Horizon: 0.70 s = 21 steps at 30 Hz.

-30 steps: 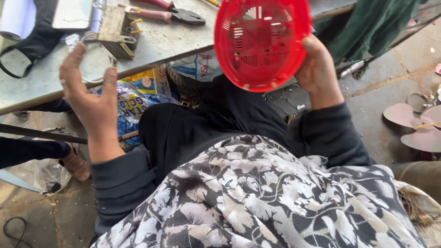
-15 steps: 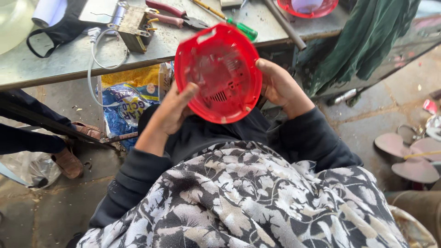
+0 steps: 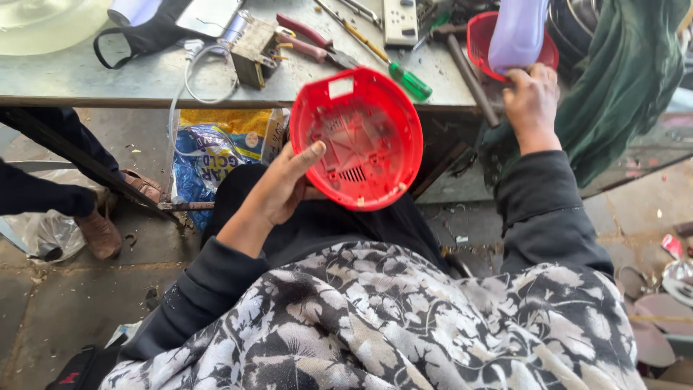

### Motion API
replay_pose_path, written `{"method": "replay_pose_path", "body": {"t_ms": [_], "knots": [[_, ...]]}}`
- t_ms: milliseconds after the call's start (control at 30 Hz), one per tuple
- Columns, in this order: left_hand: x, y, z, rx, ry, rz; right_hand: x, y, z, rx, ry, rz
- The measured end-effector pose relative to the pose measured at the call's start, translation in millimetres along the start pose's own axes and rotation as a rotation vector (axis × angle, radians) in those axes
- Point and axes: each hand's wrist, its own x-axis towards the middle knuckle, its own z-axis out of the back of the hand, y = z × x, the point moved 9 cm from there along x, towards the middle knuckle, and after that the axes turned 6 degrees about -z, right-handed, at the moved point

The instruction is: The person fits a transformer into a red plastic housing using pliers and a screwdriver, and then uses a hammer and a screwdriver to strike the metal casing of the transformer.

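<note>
The round plastic cover (image 3: pixel 357 137) near the centre is bright red with a small white patch at its twelve o'clock edge. At one o'clock from it, a pale lilac container (image 3: pixel 516 32) stands in a second red bowl (image 3: pixel 478 43). A screwdriver (image 3: pixel 408 78) has a green handle; the pliers (image 3: pixel 307 37) have pinkish-red grips. The bench top (image 3: pixel 86 76) looks grey-green. At nine o'clock lies a blue-and-yellow bag (image 3: pixel 209 144). The shawl (image 3: pixel 375 325) at six o'clock bears a black-and-white floral print, and dark green cloth (image 3: pixel 621 79) hangs at two o'clock.
</note>
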Motion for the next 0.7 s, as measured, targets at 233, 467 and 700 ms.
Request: {"method": "replay_pose_path", "body": {"t_ms": [233,467,700], "knots": [[11.2,12.2,1.2,0.113,0.009,0.072,60.3,-60.7,0.6,0.732,0.161,-0.286],[12.9,34.6,16.3,0.097,-0.021,0.178,72.5,-84.6,-23.6,1.484,0.526,-0.628],[15.0,46.7,24.4,0.014,-0.026,0.21,65.9,-41.5,-21.8,1.788,0.583,-0.444]]}}
